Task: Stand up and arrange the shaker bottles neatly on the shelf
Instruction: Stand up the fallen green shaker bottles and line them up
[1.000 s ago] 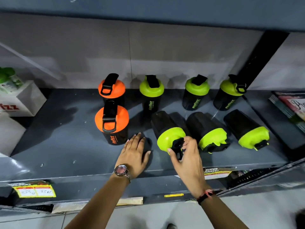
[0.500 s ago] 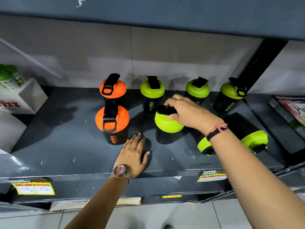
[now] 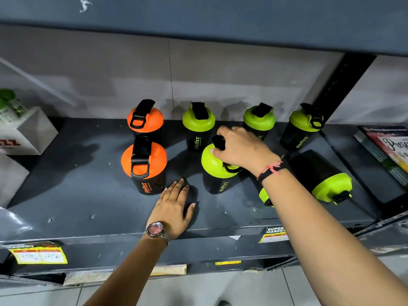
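On the grey shelf black shaker bottles stand in two rows. At the back are one orange-lidded bottle and three green-lidded ones. In front stands a second orange-lidded bottle. My right hand grips the lid of an upright green-lidded bottle in the front row. My left hand lies flat on the shelf, fingers spread, holding nothing. Two green-lidded bottles lie on their sides: one at the right, another mostly hidden under my right forearm.
A white box with green items on it stands at the shelf's left end. Magazines lie at the right. A dark upright post rises behind the rightmost bottle. An upper shelf overhangs. Price tags hang on the front edge.
My right hand has picked the lying green-lidded bottle up by its lid and stood it upright in the front row, then shifted it slightly. My left hand has stayed flat on the shelf.
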Available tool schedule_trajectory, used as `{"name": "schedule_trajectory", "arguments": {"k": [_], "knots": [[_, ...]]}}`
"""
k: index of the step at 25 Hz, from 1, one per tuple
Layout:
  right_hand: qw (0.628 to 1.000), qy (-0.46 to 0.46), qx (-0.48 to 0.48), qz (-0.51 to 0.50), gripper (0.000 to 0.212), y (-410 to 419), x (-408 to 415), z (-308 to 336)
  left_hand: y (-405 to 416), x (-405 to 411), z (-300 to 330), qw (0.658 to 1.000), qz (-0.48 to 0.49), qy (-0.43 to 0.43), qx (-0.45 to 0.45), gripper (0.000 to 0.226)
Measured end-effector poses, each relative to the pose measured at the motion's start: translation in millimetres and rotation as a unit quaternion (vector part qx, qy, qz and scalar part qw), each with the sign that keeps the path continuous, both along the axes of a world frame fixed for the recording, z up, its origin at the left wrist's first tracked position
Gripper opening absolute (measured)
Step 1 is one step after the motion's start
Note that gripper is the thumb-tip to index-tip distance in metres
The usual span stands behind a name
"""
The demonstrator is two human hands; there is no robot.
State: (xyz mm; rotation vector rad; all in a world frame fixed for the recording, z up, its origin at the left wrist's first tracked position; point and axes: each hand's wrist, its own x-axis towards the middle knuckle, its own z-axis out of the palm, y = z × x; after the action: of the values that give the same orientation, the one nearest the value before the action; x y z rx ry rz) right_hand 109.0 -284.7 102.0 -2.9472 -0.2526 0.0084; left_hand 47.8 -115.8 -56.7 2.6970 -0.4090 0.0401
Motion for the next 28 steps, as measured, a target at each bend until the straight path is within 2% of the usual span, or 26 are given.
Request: {"name": "schedule_trajectory", "arguments": {"k": [5,8,10,12,14,17,20,23,28], "knots": [[0.998,-0.006,0.02,-0.051,0.046,8,-2,-2,-1,-1,-1,1.0,0.004,-0.004,0.015,0.06],[0.998,-0.003,0.023,-0.056,0.051,10,-7,-1,-2,-5,-1,0.999,0.009,0.002,0.042,0.06],[0.994,-0.072,0.057,-0.06,0.056,3,-19,2,-5,-15,1,0.999,0.024,-0.002,0.03,0.064],[0.967,-0.202,0.137,-0.078,0.055,-25,-41,0,-18,-35,8,0.999,0.024,-0.026,0.015,0.077],[0.947,-0.262,0.179,-0.046,0.049,-68,-70,-13,-41,-54,14,0.999,0.0,-0.042,0.015,0.073],[0.967,-0.22,0.114,0.063,0.041,-133,-104,-58,-83,-61,15,0.997,-0.04,-0.06,0.021,0.053],[0.976,-0.192,-0.012,0.106,0.051,-163,-111,-99,-118,-51,15,0.996,-0.045,-0.068,0.02,0.034],[0.97,-0.224,-0.037,0.083,0.058,-168,-102,-117,-138,-36,13,0.999,-0.032,-0.033,-0.012,0.039],[0.969,-0.24,-0.011,0.06,0.043,-167,-96,-109,-149,-15,2,0.999,-0.037,-0.014,0.007,0.048]]}}
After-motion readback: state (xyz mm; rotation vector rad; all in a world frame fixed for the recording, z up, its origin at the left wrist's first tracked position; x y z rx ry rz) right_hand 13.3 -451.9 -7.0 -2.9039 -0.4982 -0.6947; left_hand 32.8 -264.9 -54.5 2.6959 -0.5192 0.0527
